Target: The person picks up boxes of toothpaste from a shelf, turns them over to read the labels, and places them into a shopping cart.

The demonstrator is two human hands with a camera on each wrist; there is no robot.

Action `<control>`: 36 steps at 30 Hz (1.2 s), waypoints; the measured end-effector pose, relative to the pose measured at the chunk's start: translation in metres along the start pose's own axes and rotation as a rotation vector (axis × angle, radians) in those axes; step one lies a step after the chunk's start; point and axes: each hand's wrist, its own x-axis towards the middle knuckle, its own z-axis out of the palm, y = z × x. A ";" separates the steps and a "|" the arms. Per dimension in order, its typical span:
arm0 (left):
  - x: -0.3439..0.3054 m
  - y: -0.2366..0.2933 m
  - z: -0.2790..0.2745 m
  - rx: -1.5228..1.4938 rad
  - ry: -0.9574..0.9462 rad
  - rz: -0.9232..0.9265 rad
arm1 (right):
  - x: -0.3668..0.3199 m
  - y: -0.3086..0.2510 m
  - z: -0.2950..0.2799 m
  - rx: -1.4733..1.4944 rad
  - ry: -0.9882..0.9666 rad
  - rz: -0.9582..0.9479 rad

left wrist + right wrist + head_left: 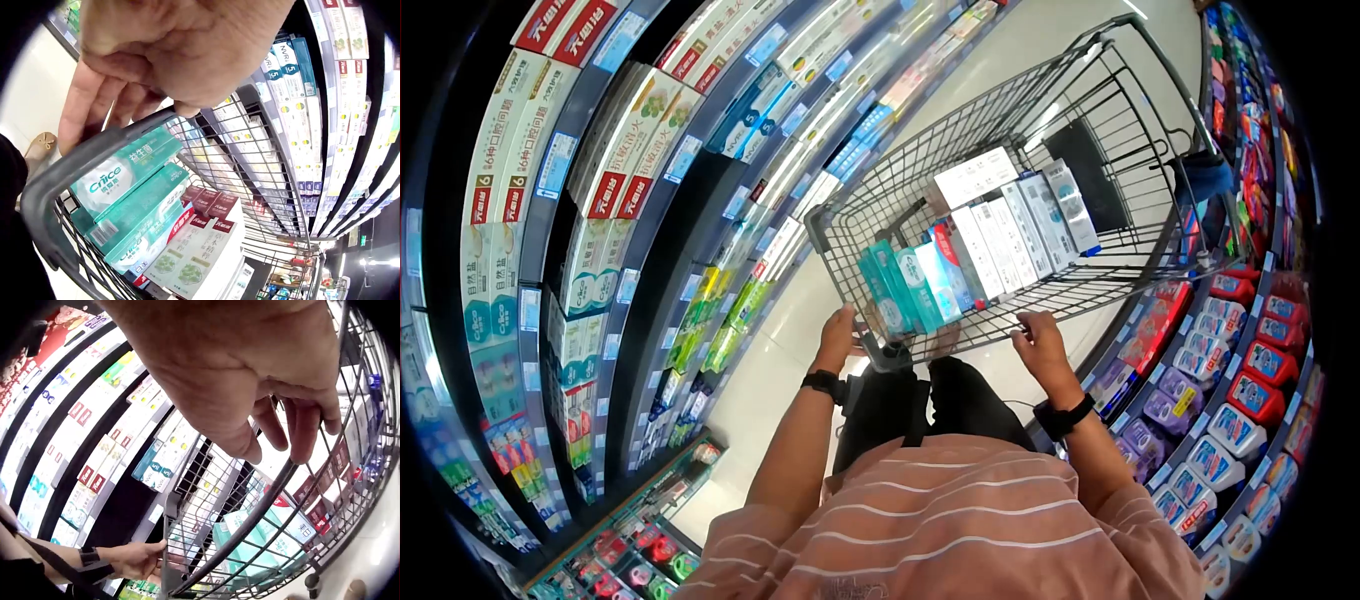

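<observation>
A wire shopping cart [1000,110] [50,169] [262,509] stands in front of the person. The left hand [837,335] [181,50] [140,559] grips the rim at its near left corner, fingers bent around the bar. Over the near side rim, the right hand [1042,350] [250,375] hangs with loosely bent fingers; a fingertip rests at the bar in the right wrist view. Inside the basket lie teal boxes [900,290] [137,212] [250,559], a blue and red box [945,270] and several white boxes [990,250]. Neither hand touches the boxes.
Shelves of toothpaste boxes [520,150] [300,125] line the left side. Bottles and bags [1240,430] fill shelves on the right, close to the cart. Pale floor [775,345] shows between them. A low display [635,550] stands at lower left.
</observation>
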 end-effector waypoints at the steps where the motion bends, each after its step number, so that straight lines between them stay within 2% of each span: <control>1: 0.002 0.004 0.003 -0.001 0.000 0.006 | 0.002 0.001 0.003 -0.006 0.032 -0.016; 3: 0.005 0.012 0.009 0.000 -0.004 0.034 | 0.007 0.004 0.005 -0.059 0.088 -0.054; 6: 0.014 0.024 0.019 -0.002 -0.015 0.048 | 0.017 0.019 0.006 -0.182 0.215 -0.206; 19: 0.061 0.088 0.074 0.018 -0.021 0.053 | 0.087 0.044 -0.036 -0.196 0.293 -0.245; 22: 0.064 0.112 0.085 -0.016 -0.119 0.042 | 0.110 0.043 -0.048 -0.217 0.315 -0.256; 23: 0.073 0.112 0.090 -0.018 -0.092 0.072 | 0.118 0.044 -0.052 -0.236 0.317 -0.236; 24: 0.096 0.104 0.092 0.076 -0.086 0.156 | 0.127 0.045 -0.055 -0.259 0.330 -0.256; 25: 0.148 0.077 0.090 0.167 -0.080 0.245 | 0.136 0.048 -0.059 -0.285 0.332 -0.262; 28: 0.149 0.105 0.105 0.395 -0.060 0.329 | 0.161 0.052 -0.071 -0.311 0.326 -0.238; 29: 0.130 0.125 0.111 0.465 -0.069 0.366 | 0.169 0.055 -0.075 -0.303 0.328 -0.234; 31: 0.135 0.142 0.122 0.202 -0.131 0.185 | 0.184 0.058 -0.084 -0.325 0.312 -0.208; 34: 0.129 0.173 0.128 0.223 -0.210 0.066 | 0.207 0.067 -0.093 -0.386 0.329 -0.207; 36: 0.127 0.182 0.134 0.231 -0.233 0.067 | 0.221 0.072 -0.098 -0.442 0.336 -0.224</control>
